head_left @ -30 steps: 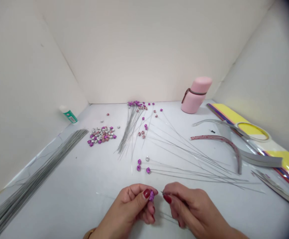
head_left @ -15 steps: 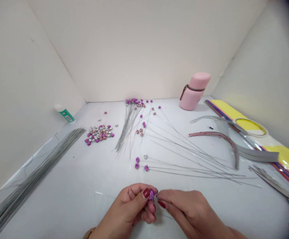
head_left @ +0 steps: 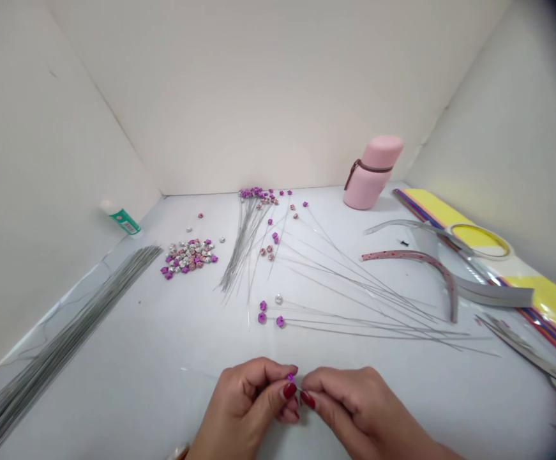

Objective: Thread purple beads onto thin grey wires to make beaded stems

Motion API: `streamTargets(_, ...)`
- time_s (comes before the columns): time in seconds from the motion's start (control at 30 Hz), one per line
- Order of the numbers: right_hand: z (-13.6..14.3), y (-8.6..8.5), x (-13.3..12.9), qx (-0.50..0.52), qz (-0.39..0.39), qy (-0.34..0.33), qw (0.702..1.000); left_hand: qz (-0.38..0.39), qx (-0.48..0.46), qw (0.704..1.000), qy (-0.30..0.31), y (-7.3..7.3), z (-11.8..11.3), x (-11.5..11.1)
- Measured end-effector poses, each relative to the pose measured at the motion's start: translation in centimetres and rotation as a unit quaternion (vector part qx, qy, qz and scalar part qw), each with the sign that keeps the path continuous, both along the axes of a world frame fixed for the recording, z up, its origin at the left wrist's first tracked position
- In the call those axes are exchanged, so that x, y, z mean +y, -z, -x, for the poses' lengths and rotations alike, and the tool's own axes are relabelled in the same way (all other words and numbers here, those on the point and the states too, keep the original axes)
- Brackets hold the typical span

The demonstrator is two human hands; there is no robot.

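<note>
Between the thumb and forefinger of my left hand (head_left: 253,402) is a small purple paper star (head_left: 290,377), mostly covered by the fingertips. My right hand (head_left: 361,406) pinches a thin wire (head_left: 299,388) close beside the star; the rest of that wire is hidden. Just beyond my hands, several purple stars (head_left: 280,322) and a silver star (head_left: 278,298) lie with wires stretching to the right. A heap of loose purple, silver and pink stars (head_left: 191,257) sits to the left.
A thick bundle of bare wires (head_left: 71,338) runs along the left side, near a green and white tube (head_left: 124,220). Wired stars (head_left: 256,193) lie at the back. Rightward are a pink bottle (head_left: 373,172), paper strips (head_left: 412,255), a tape roll (head_left: 481,239), yellow packs (head_left: 546,294) and scissors (head_left: 521,345).
My left fingers have shifted around the purple star, so less of it shows. Both hands stay close together, and the whole view has moved slightly.
</note>
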State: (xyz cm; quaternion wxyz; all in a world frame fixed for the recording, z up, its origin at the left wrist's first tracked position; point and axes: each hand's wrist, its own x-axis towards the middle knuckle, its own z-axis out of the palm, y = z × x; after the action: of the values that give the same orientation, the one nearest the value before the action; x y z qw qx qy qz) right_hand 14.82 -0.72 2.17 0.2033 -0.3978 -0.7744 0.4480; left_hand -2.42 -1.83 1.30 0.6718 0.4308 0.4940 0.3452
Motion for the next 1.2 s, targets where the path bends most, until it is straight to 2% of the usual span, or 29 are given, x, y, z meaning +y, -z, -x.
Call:
streamTargets(0.07,0.2,0.1,0.0,0.012,0.039,-0.001,0.999,-0.052,0.039,0.998,0.016,-0.1,0.1,-0.1)
streamTargets(0.13,0.3,0.6,-0.2,-0.003,-0.003,-0.007,1.0,-0.077,0.058,0.995,0.031,-0.1,0.1,-0.1)
streamTargets(0.2,0.2,1.2,-0.6,-0.045,-0.15,-0.007,0.988,-0.066,0.054,0.996,0.034,-0.2,0.0,-0.1)
streamTargets(0.27,0.1,1.7,-1.0,-0.087,-0.306,-0.002,0.948,-0.047,0.049,0.998,0.019,-0.3,-0.2,-0.2)
streamTargets(0.3,0.1,1.8,-1.1,-0.094,-0.341,-0.002,0.935,-0.046,0.054,0.997,0.008,-0.4,-0.4,-0.2)
streamTargets(0.33,0.1,1.7,-1.1,-0.089,-0.328,-0.002,0.941,-0.051,0.063,0.997,-0.003,-0.5,-0.4,-0.3)
streamTargets(0.37,0.1,1.5,-1.0,-0.069,-0.273,0.0,0.96,-0.062,0.075,0.995,-0.01,-0.6,-0.5,-0.3)
streamTargets(0.43,0.2,1.0,-0.7,0.003,-0.065,-0.005,0.998,-0.089,0.092,0.992,-0.013,-0.9,-0.6,-0.5)
streamTargets(0.5,0.2,0.6,-0.2,0.068,0.134,-0.016,0.989,-0.112,0.094,0.989,-0.009,-1.1,-0.6,-0.5)
streamTargets(0.53,0.2,0.6,-0.1,0.082,0.193,-0.021,0.978,-0.117,0.09,0.989,-0.008,-1.2,-0.6,-0.6)
streamTargets(0.57,0.2,0.7,0.0,0.084,0.212,-0.029,0.973,-0.115,0.084,0.99,-0.008,-1.2,-0.6,-0.6)
streamTargets(0.6,0.2,0.8,0.0,0.071,0.186,-0.034,0.979,-0.105,0.076,0.991,-0.009,-1.1,-0.6,-0.5)
streamTargets(0.63,0.2,1.0,-0.1,0.054,0.127,-0.036,0.99,-0.086,0.068,0.994,-0.011,-1.1,-0.6,-0.5)
streamTargets(0.7,0.2,1.3,-0.4,0.017,-0.027,-0.026,0.999,-0.031,0.039,0.999,-0.019,-0.8,-0.7,-0.4)
streamTargets(0.77,0.2,1.4,-0.8,-0.017,-0.158,-0.007,0.987,0.019,0.007,1.0,-0.021,-0.7,-0.7,-0.4)
streamTargets(0.8,0.3,1.3,-0.9,-0.02,-0.178,-0.001,0.984,0.029,-0.001,0.999,-0.02,-0.7,-0.7,-0.4)
streamTargets(0.87,0.3,1.0,-0.9,-0.013,-0.146,0.002,0.989,0.011,0.017,1.0,-0.01,-1.0,-0.5,-0.3)
streamTargets(0.97,0.4,0.3,-0.4,0.023,0.061,-0.019,0.998,-0.092,0.082,0.991,0.053,-1.8,0.0,-0.2)
streamTargets(1.03,0.3,-0.2,0.0,0.052,0.199,-0.027,0.978,-0.139,0.105,0.981,0.089,-2.3,0.1,0.0)
streamTargets(1.07,0.3,-0.4,0.1,0.065,0.237,-0.026,0.969,-0.134,0.105,0.981,0.088,-2.4,0.2,0.1)
streamTargets(1.1,0.2,-0.5,0.2,0.071,0.238,-0.02,0.968,-0.107,0.096,0.987,0.074,-2.4,0.1,0.2)
streamTargets(1.13,0.1,-0.6,0.3,0.067,0.195,-0.009,0.979,-0.066,0.078,0.994,0.048,-2.3,0.1,0.4)
streamTargets(1.2,-0.2,-0.7,0.5,0.021,0.05,0.012,0.998,0.018,0.026,0.999,-0.017,-2.0,0.2,0.8)
